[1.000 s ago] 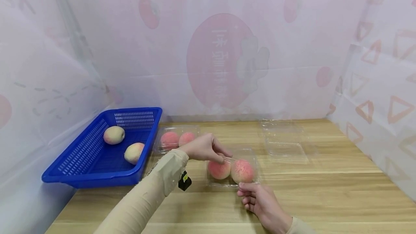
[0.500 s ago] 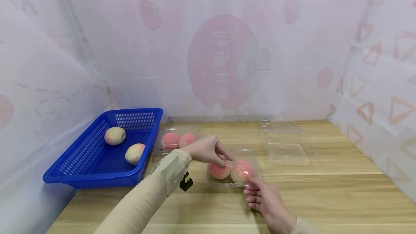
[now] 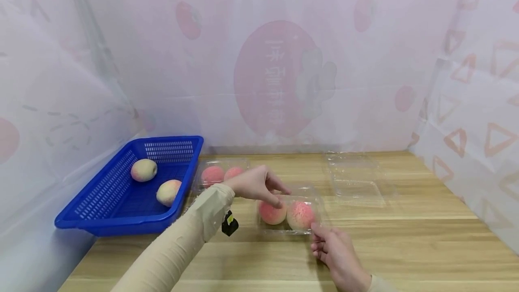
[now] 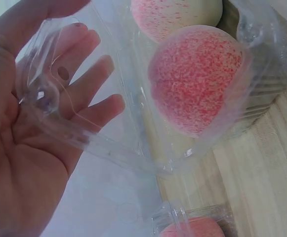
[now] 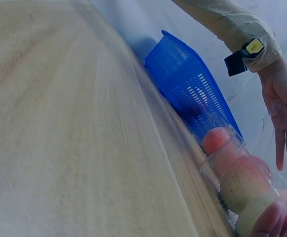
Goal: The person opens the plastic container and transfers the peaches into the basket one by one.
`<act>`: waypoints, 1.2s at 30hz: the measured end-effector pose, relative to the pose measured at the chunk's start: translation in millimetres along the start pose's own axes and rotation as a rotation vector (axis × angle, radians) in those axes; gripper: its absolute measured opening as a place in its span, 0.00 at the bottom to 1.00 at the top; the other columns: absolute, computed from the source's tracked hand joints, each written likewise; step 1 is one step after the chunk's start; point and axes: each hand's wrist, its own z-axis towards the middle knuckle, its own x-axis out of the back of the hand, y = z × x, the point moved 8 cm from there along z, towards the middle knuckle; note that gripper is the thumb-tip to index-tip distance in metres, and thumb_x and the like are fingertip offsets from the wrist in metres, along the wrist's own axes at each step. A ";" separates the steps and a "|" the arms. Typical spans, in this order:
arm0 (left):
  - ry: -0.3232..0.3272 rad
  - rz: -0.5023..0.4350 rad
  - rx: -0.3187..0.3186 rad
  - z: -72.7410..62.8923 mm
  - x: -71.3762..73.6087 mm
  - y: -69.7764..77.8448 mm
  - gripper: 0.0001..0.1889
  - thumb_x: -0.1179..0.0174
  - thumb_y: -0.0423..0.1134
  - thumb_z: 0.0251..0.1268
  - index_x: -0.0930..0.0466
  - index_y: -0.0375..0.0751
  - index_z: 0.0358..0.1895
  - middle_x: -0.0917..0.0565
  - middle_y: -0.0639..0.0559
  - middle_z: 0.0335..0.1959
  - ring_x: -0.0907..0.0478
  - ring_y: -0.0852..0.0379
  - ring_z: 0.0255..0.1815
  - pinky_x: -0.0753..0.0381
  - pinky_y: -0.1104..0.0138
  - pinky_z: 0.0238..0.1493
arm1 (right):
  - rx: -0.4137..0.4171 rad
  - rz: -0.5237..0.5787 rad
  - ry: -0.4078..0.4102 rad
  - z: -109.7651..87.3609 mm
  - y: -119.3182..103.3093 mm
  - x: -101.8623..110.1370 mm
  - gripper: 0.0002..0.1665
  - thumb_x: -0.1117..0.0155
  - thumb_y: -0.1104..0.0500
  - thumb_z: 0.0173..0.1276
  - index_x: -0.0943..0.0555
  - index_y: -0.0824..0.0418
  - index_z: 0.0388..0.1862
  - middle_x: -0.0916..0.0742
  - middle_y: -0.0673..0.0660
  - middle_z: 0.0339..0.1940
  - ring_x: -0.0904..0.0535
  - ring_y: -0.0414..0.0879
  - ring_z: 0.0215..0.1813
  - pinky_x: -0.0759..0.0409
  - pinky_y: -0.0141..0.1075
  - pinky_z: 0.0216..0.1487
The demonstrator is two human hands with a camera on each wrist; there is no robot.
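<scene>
A clear plastic clamshell box point(image 3: 279, 232) sits mid-table with two pink-and-cream peaches inside, the left peach point(image 3: 272, 213) and the right peach point(image 3: 301, 216). From behind and left, my left hand point(image 3: 257, 184) reaches over the box. In the left wrist view its thumb and fingers lie on either side of the clear lid point(image 4: 108, 154), which is raised and tilted, beside a speckled peach point(image 4: 197, 79). My right hand point(image 3: 337, 253) pinches the box's front right corner between thumb and curled fingers. Only its fingertips point(image 5: 270, 217) show in the right wrist view.
A blue perforated basket point(image 3: 117, 221) at left holds a pale peach point(image 3: 143, 170) and another peach point(image 3: 168, 192). Behind my left forearm stands a second clear box point(image 3: 243, 162) with two peaches. An open clear box point(image 3: 357, 188) lies at back right. Printed sheets surround the wooden table point(image 3: 405, 238).
My right hand has slid a little rightward along the box's front edge to its corner. The left hand has stayed over the left peach, shifting only slightly.
</scene>
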 end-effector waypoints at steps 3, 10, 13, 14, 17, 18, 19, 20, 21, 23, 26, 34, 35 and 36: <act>0.013 -0.021 0.004 -0.6 2.7 2.1 0.16 0.25 0.38 0.54 0.12 0.47 0.48 0.13 0.60 0.44 0.17 0.54 0.48 0.19 0.68 0.46 | 0.001 -0.003 -0.017 -2.5 -0.3 -0.6 0.11 0.38 0.61 0.69 0.25 0.70 0.39 0.20 0.57 0.30 0.25 0.46 0.30 0.22 0.34 0.32; 0.058 -0.106 0.016 -4.4 10.3 5.2 0.18 0.26 0.39 0.55 0.13 0.43 0.50 0.13 0.57 0.43 0.17 0.54 0.50 0.19 0.66 0.49 | -0.043 -0.002 -0.078 -10.9 4.4 -0.6 0.10 0.39 0.59 0.70 0.24 0.68 0.36 0.20 0.56 0.28 0.25 0.46 0.30 0.24 0.35 0.33; 0.074 -0.134 0.022 -5.2 14.1 5.7 0.17 0.27 0.40 0.56 0.13 0.44 0.50 0.13 0.55 0.42 0.17 0.56 0.48 0.19 0.65 0.49 | -0.059 0.012 -0.094 -15.1 5.9 1.0 0.10 0.39 0.60 0.70 0.24 0.66 0.33 0.21 0.55 0.27 0.24 0.46 0.30 0.23 0.35 0.33; 0.079 -0.140 0.020 -5.2 15.6 6.4 0.17 0.27 0.41 0.57 0.13 0.44 0.50 0.12 0.55 0.42 0.16 0.56 0.47 0.19 0.64 0.49 | -0.062 0.018 -0.099 -16.1 6.2 1.5 0.10 0.39 0.60 0.70 0.24 0.65 0.32 0.21 0.55 0.27 0.24 0.45 0.30 0.23 0.35 0.33; 0.102 -0.134 0.006 -3.9 21.0 7.6 0.14 0.28 0.44 0.58 0.12 0.48 0.48 0.12 0.56 0.40 0.16 0.57 0.46 0.19 0.63 0.50 | -0.066 0.038 -0.104 -18.2 6.1 2.8 0.09 0.39 0.60 0.70 0.24 0.63 0.30 0.21 0.54 0.26 0.24 0.45 0.29 0.23 0.35 0.33; 0.117 -0.123 -0.001 -3.5 23.6 8.3 0.14 0.28 0.45 0.58 0.12 0.50 0.47 0.12 0.56 0.40 0.16 0.57 0.45 0.19 0.63 0.50 | -0.066 0.042 -0.104 -18.4 6.1 3.2 0.09 0.39 0.60 0.69 0.24 0.63 0.30 0.21 0.54 0.26 0.24 0.45 0.29 0.23 0.34 0.33; 0.140 -0.111 -0.012 -3.5 26.8 9.7 0.13 0.28 0.46 0.58 0.11 0.50 0.46 0.12 0.57 0.39 0.16 0.57 0.45 0.19 0.63 0.50 | -0.066 0.044 -0.104 -18.6 6.0 3.4 0.09 0.39 0.60 0.69 0.24 0.63 0.30 0.21 0.54 0.26 0.24 0.45 0.29 0.23 0.34 0.33; 0.168 -0.082 -0.023 -3.8 30.8 11.4 0.13 0.28 0.47 0.59 0.11 0.51 0.46 0.12 0.58 0.39 0.16 0.58 0.44 0.19 0.64 0.49 | -0.067 0.046 -0.105 -18.4 6.2 3.6 0.09 0.39 0.60 0.69 0.24 0.63 0.30 0.21 0.54 0.26 0.24 0.45 0.29 0.23 0.34 0.33; 0.200 -0.053 -0.033 -4.5 35.3 13.3 0.12 0.29 0.47 0.59 0.11 0.51 0.45 0.12 0.59 0.39 0.16 0.59 0.44 0.19 0.64 0.49 | -0.067 0.047 -0.106 -18.3 6.4 3.7 0.09 0.39 0.60 0.69 0.24 0.63 0.30 0.20 0.54 0.26 0.24 0.45 0.30 0.23 0.35 0.33; 0.281 0.013 -0.047 -7.2 45.6 17.8 0.12 0.31 0.50 0.61 0.12 0.52 0.45 0.13 0.61 0.39 0.17 0.61 0.43 0.19 0.65 0.47 | -0.070 0.052 -0.105 -17.9 7.1 4.2 0.09 0.39 0.60 0.70 0.24 0.63 0.30 0.21 0.54 0.26 0.24 0.45 0.29 0.23 0.35 0.33; 0.401 0.090 -0.058 -13.2 59.9 25.0 0.13 0.35 0.52 0.65 0.12 0.53 0.47 0.14 0.63 0.40 0.18 0.63 0.44 0.19 0.64 0.47 | -0.074 0.059 -0.110 -17.5 7.8 4.3 0.09 0.39 0.60 0.70 0.24 0.63 0.31 0.21 0.54 0.26 0.24 0.45 0.29 0.23 0.35 0.33; 0.575 0.111 -0.077 -25.1 72.7 31.1 0.18 0.39 0.54 0.68 0.17 0.53 0.57 0.20 0.60 0.58 0.28 0.61 0.62 0.30 0.55 0.64 | -0.070 0.040 -0.141 -18.5 7.6 1.4 0.09 0.40 0.60 0.70 0.26 0.61 0.31 0.21 0.53 0.26 0.24 0.44 0.29 0.24 0.33 0.32; 0.581 0.102 -0.081 -25.9 72.3 30.7 0.19 0.39 0.53 0.69 0.18 0.53 0.58 0.20 0.59 0.59 0.29 0.61 0.63 0.31 0.55 0.64 | -0.070 0.037 -0.141 -18.7 7.7 1.4 0.09 0.40 0.59 0.70 0.26 0.61 0.31 0.21 0.53 0.26 0.24 0.44 0.29 0.24 0.33 0.32; 0.582 0.088 -0.082 -26.7 71.2 29.9 0.19 0.39 0.53 0.69 0.19 0.52 0.58 0.20 0.58 0.59 0.29 0.60 0.63 0.32 0.56 0.65 | -0.071 0.035 -0.140 -18.9 7.8 1.4 0.09 0.40 0.59 0.70 0.26 0.61 0.30 0.21 0.53 0.25 0.24 0.44 0.29 0.24 0.33 0.32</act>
